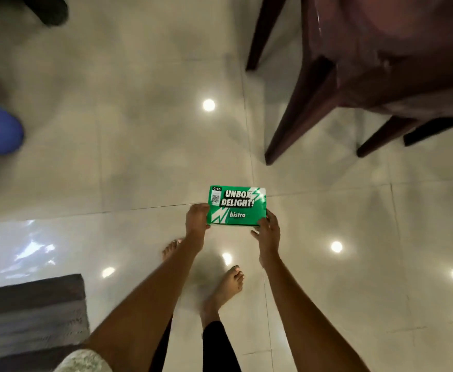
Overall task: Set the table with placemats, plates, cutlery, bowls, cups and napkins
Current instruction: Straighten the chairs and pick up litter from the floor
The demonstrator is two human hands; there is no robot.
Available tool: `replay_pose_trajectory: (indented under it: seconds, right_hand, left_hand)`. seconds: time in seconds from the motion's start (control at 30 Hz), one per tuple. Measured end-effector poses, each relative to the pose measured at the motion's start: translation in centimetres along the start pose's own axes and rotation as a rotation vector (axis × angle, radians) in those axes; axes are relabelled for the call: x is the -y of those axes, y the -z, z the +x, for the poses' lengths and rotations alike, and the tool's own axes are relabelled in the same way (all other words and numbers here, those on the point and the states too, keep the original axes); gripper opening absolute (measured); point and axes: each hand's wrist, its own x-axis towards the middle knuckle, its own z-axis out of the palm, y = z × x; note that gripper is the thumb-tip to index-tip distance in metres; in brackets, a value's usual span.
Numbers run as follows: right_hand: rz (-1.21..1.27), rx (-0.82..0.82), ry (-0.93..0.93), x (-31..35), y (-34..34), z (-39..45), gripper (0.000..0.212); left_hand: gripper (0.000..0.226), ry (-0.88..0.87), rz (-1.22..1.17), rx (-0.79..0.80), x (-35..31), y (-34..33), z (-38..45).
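Both hands grasp a green box (236, 206) above the floor (139, 130): left hand (197, 216) at nine o'clock, right hand (267, 229) at four; chair (354, 76) at one.

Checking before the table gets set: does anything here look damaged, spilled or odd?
Nothing looks spilled or damaged. Both hands, left hand and right hand, hold a green box level above the glossy floor.
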Motion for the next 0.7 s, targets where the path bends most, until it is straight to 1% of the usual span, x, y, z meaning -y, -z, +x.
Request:
replay_pose_trajectory:
  seconds: [0.1, 0.17, 0.2, 0.3, 0.4, 0.53, 0.7]
  right_hand:
    - [-0.009, 0.058, 0.067, 5.0, -3.2, -5.9, 0.031]
    - [0.007, 0.120, 0.121, 7.8, -5.9, -9.5, 0.028]
    - [0.010, 0.161, 0.145, 8.7, -7.3, -11.0, 0.027]
    - [0.005, 0.247, 0.184, 10.1, -12.0, -14.8, 0.032]
    - [0.018, 0.309, 0.156, 9.8, -18.3, -17.7, 0.034]
    - [-0.046, 0.420, 0.154, 8.4, -29.6, -21.6, 0.031]
    - [-0.095, 0.461, 0.119, 6.4, -44.0, -24.5, 0.032]
  left_hand:
    - [0.018, -0.058, -0.168, -0.102, -5.0, 4.1, -5.6]
    - [0.011, -0.093, -0.305, -0.148, -7.3, 7.2, -8.3]
    - [0.010, -0.103, -0.373, -0.174, -8.3, 8.8, -9.2]
    - [0.018, -0.130, -0.568, -0.213, -10.6, 13.8, -10.7]
    - [0.025, -0.199, -0.667, -0.274, -12.6, 20.0, -10.5]
    - [0.031, -0.280, -0.761, -0.414, -15.0, 30.1, -7.4]
    - [0.034, -0.280, -0.843, -0.469, -18.8, 42.7, -1.2]
